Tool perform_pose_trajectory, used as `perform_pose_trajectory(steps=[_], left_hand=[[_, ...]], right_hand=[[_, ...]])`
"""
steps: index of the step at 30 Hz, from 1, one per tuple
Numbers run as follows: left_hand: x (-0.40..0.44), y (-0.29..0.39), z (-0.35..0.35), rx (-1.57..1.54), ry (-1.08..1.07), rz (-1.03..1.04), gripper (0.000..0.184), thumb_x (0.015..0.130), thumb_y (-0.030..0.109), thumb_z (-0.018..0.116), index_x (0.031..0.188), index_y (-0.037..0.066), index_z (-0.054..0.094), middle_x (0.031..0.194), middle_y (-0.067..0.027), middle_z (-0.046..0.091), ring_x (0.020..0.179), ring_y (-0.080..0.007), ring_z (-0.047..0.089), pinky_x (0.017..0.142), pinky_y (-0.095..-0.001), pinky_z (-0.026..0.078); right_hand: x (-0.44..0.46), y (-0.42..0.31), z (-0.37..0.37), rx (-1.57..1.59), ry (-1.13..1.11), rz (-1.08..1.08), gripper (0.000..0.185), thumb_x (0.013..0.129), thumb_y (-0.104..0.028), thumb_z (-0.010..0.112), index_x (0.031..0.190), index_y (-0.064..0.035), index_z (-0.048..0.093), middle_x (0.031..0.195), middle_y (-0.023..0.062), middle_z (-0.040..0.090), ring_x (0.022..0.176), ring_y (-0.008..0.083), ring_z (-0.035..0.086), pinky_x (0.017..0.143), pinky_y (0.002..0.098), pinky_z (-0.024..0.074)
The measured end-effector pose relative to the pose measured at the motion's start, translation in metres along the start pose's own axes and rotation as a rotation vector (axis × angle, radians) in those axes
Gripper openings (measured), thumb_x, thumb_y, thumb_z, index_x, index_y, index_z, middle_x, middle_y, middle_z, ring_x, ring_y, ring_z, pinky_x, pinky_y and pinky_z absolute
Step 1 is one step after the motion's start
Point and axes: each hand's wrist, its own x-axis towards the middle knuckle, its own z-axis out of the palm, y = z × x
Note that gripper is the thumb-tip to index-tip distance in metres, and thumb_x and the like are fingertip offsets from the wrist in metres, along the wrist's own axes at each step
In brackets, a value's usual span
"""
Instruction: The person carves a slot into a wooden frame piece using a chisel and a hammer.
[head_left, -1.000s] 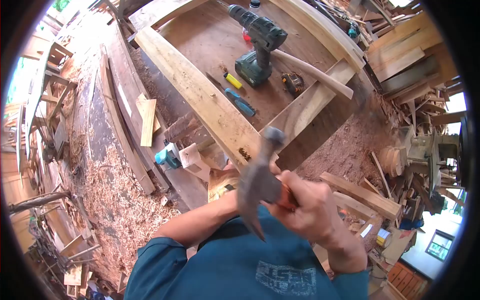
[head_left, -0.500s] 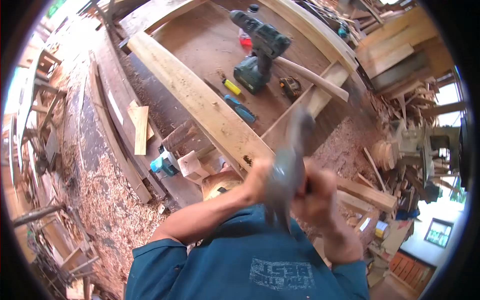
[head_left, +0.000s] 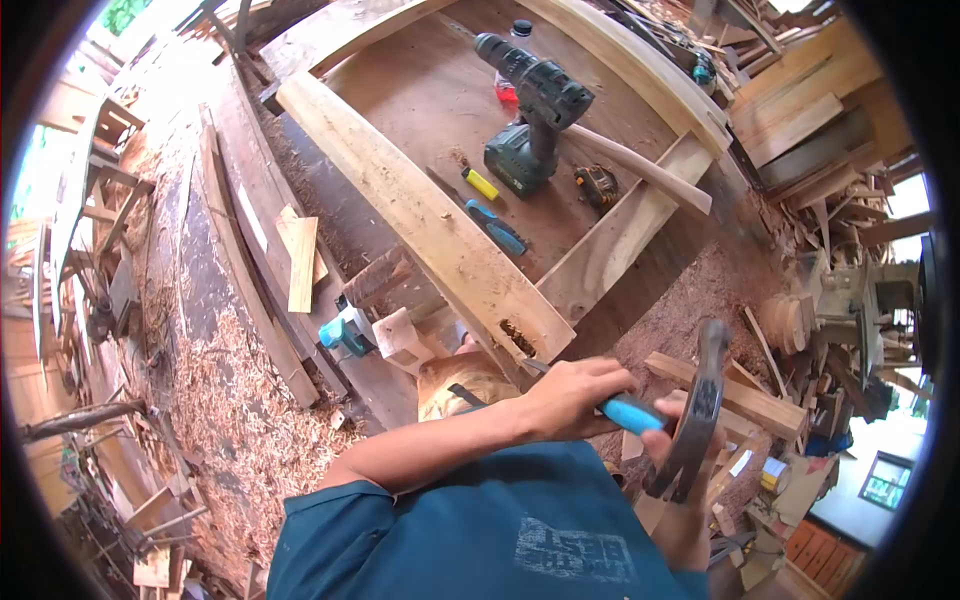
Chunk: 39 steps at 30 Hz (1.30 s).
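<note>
My left hand (head_left: 580,395) is closed around a blue-handled chisel (head_left: 632,412), whose metal tip shows just past my fingers, near the end of a long wooden beam (head_left: 400,200). A dark rectangular mortise (head_left: 516,337) is cut in that end. The chisel tip is apart from the mortise. My right hand (head_left: 672,450) grips a claw hammer (head_left: 705,395), its face up and claw down; the head hides part of the hand. The fingers of my right hand are at the butt of the chisel handle; whether they also hold it I cannot tell.
On the work table (head_left: 400,100) are a cordless drill (head_left: 535,110), a yellow marker (head_left: 481,183), a second blue-handled tool (head_left: 495,227), a battery (head_left: 597,186) and a wooden handle (head_left: 640,170). A teal power tool (head_left: 345,332) and wood shavings (head_left: 240,400) lie left. Wood scraps fill the right.
The hammer has moved right, away from in front of my left hand. The chisel in my left hand now shows, and the mortise is in plain sight. The whole view has shifted slightly.
</note>
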Motion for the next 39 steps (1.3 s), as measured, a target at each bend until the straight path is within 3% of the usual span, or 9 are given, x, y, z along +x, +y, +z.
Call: perform_pose_trajectory(steps=[2,9,16,21,26,31,35,36,39], left_hand=[[0.000,0.005,-0.003,0.056,-0.263,-0.071,0.034,0.073,0.015,0.077,0.104,0.008,0.062,0.085,-0.0083,0.064,0.082,-0.0323,0.066,0.063,-0.0440,0.052],[0.000,-0.015,-0.018,0.393,0.097,0.213,0.022,0.078,0.022,0.075,0.075,0.012,0.056,0.069,-0.0032,0.053,0.067,-0.0237,0.059,0.054,-0.0396,0.049],[-0.005,-0.001,-0.028,-0.127,0.330,0.025,0.022,0.080,0.011,0.080,0.073,0.006,0.059,0.062,-0.0081,0.059,0.051,-0.0220,0.060,0.047,-0.0350,0.042],[-0.007,-0.018,-0.069,-0.111,0.551,-0.189,0.023,0.087,0.016,0.075,0.074,0.005,0.059,0.064,-0.0021,0.059,0.058,-0.0092,0.056,0.049,-0.0288,0.043],[-0.005,-0.040,-0.076,-0.205,0.794,-0.212,0.028,0.088,0.012,0.075,0.070,0.005,0.055,0.060,0.0030,0.052,0.056,-0.0056,0.046,0.050,-0.0255,0.038],[0.001,-0.027,-0.065,-0.166,0.850,-0.089,0.007,0.083,0.005,0.072,0.084,0.001,0.066,0.073,-0.0015,0.062,0.071,-0.0091,0.059,0.065,-0.0258,0.048],[-0.008,-0.050,-0.065,0.129,0.833,-0.166,0.014,0.081,0.003,0.067,0.095,0.000,0.069,0.085,-0.0047,0.066,0.082,-0.0144,0.064,0.074,-0.0275,0.051],[-0.008,-0.050,-0.064,-0.035,0.866,-0.234,0.017,0.080,0.003,0.066,0.097,0.001,0.068,0.086,-0.0051,0.066,0.083,-0.0153,0.064,0.074,-0.0281,0.051],[-0.008,-0.056,-0.069,-0.031,0.835,-0.395,0.026,0.079,0.003,0.066,0.105,0.002,0.068,0.085,-0.0056,0.064,0.079,-0.0162,0.062,0.072,-0.0297,0.051]], right_hand=[[-0.015,0.005,-0.009,0.073,-0.048,0.067,0.038,0.076,-0.014,0.087,0.107,-0.0019,0.068,0.078,-0.0015,0.062,0.065,0.0090,0.058,0.057,0.0244,0.0447],[-0.053,0.042,-0.017,0.188,0.085,0.077,0.043,0.078,-0.012,0.087,0.112,-0.0029,0.061,0.089,0.0005,0.060,0.062,0.0070,0.042,0.055,0.0240,0.0354],[-0.014,0.035,-0.017,0.082,-0.034,0.121,0.038,0.074,-0.002,0.085,0.105,-0.0002,0.064,0.092,0.0021,0.063,0.077,0.0096,0.059,0.070,0.0261,0.0493],[0.068,-0.014,0.008,0.019,-0.269,-0.223,0.031,0.081,0.012,0.069,0.108,0.0009,0.057,0.075,0.0027,0.057,0.058,0.0067,0.051,0.052,0.0216,0.0370],[0.139,-0.073,0.022,-0.229,-0.544,-0.286,0.028,0.075,-0.004,0.072,0.101,-0.0053,0.060,0.065,0.0035,0.053,0.054,0.0200,0.059,0.053,0.0332,0.0468],[0.161,-0.083,0.042,-0.214,-0.562,-0.437,0.023,0.078,-0.005,0.074,0.083,-0.0042,0.051,0.059,0.0062,0.046,0.049,0.0257,0.053,0.050,0.0353,0.0422],[0.184,-0.092,0.057,-0.670,-0.819,-0.400,0.019,0.083,-0.008,0.068,0.092,-0.0033,0.052,0.072,0.0221,0.063,0.071,0.0423,0.066,0.060,0.0489,0.0484],[0.190,-0.091,0.059,-0.667,-0.770,-0.491,0.020,0.081,-0.004,0.068,0.089,-0.0038,0.049,0.065,0.0160,0.055,0.063,0.0397,0.059,0.056,0.0423,0.0464],[0.199,-0.125,0.056,-0.351,-0.705,-0.503,0.019,0.083,-0.008,0.066,0.091,-0.0024,0.050,0.073,0.0223,0.061,0.073,0.0458,0.062,0.063,0.0513,0.0475]])
